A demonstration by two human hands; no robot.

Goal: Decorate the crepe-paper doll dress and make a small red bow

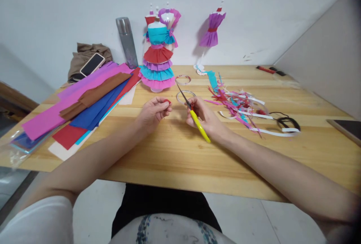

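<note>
Between the thumb and fingers of my left hand (154,113) is a small red piece (167,101), perhaps crepe paper; most of it is hidden. My right hand (203,118) is closed around yellow-handled scissors (199,125), their dark blades pointing up and left towards the left hand. Both hands are a little above the table, apart from each other. Just beyond them lie two rolls of tape, one nearer (184,96) and one farther (183,79). Behind stand small dress forms in ruffled paper dresses (158,54), and a separate one in a purple dress (212,29).
Coloured paper strips (93,101) are piled on the left, near a phone (92,64), brown cloth (87,54) and a grey flask (126,43). Paper scraps (239,105) and a black cord (287,122) lie on the right. A dark flat device (348,129) sits at the right edge.
</note>
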